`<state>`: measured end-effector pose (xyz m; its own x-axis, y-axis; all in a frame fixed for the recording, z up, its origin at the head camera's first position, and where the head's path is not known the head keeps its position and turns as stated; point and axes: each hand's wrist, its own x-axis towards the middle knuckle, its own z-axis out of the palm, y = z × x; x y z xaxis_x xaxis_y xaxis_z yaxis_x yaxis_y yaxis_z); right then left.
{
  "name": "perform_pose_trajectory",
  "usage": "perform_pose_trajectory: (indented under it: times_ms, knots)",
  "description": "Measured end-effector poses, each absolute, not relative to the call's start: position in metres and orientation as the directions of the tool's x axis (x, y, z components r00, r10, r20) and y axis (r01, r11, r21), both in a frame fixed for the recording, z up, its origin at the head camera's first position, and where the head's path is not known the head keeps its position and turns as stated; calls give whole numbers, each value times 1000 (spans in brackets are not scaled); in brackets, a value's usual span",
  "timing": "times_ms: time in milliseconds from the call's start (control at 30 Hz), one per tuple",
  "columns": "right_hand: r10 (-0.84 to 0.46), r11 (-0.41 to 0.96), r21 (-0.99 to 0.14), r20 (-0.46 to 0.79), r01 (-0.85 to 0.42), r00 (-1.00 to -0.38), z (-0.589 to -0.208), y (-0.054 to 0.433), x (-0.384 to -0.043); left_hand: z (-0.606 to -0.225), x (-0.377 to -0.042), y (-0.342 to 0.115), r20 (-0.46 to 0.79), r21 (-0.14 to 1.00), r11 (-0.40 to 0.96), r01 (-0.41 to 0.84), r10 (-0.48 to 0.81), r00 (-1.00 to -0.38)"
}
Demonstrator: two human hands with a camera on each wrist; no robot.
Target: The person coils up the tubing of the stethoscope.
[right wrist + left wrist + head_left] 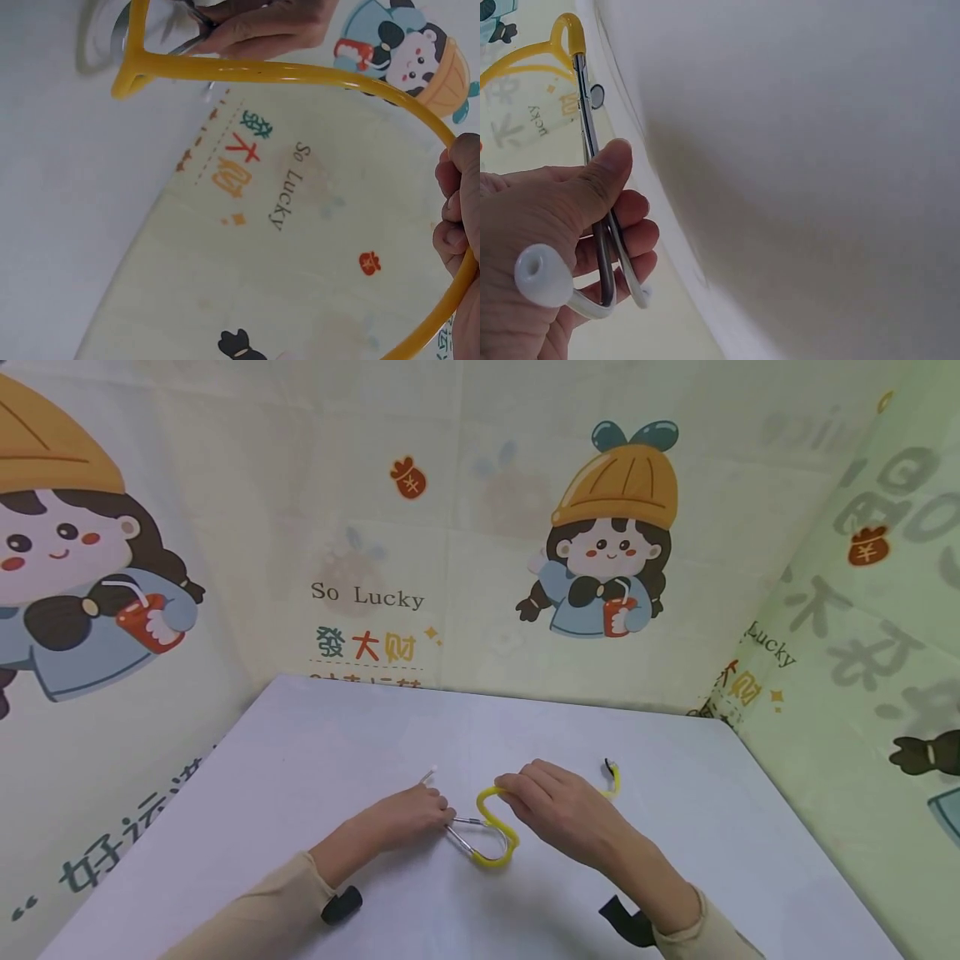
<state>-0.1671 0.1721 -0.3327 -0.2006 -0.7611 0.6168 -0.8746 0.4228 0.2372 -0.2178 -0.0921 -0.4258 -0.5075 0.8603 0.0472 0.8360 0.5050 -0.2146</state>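
Note:
A stethoscope with yellow tubing [483, 810] is held between both hands above the white table. My left hand [408, 817] grips its metal ear tubes [586, 112], thumb laid along them and fingers curled behind. A white eartip [544, 275] sticks out past the palm in the left wrist view. My right hand [562, 814] pinches the yellow tubing, which bends in a loop between the hands. Beyond the right hand, the tubing's far end [617, 781] appears with a dark-rimmed chest piece [608, 767]. In the right wrist view the tube [262, 71] arcs across to the right fingers [457, 202].
The white tabletop [360, 727] spreads under both hands. Printed cloth walls [480, 568] with cartoon figures and lettering stand behind it and at both sides. Black straps [342, 906] show at the wrists.

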Motion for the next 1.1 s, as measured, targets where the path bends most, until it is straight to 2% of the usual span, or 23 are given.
perform_pose_trajectory:
  times_ms: [267, 433, 533, 667, 800, 900, 1100]
  knots:
    - [-744, 466, 220, 622, -857, -245, -341, 175, -176, -419, -205, -84, 78, -282, 428, 859, 902, -424]
    - [-731, 497, 188, 617, -847, -292, -348, 178, -181, -415, -199, -81, 138, -350, 357, 866, 934, -330]
    - [-721, 521, 157, 607, -839, -334, -353, 180, -184, -411, -195, -78, 185, -407, 319, 856, 946, -265]
    - [-705, 563, 111, 582, -819, -406, -359, 184, -187, -405, -188, -72, 250, -432, 309, 847, 944, -217]
    - [-688, 589, 62, 561, -806, -460, -366, 188, -189, -403, -186, -69, 351, -376, 332, 865, 915, -198]
    - [-680, 595, 5, 536, -804, -500, -370, 190, -191, -401, -185, -68, 427, -281, 343, 897, 881, -203]
    - [-666, 619, -98, 461, -780, -586, -382, 195, -195, -396, -182, -69, 481, -150, 379, 913, 835, -268]
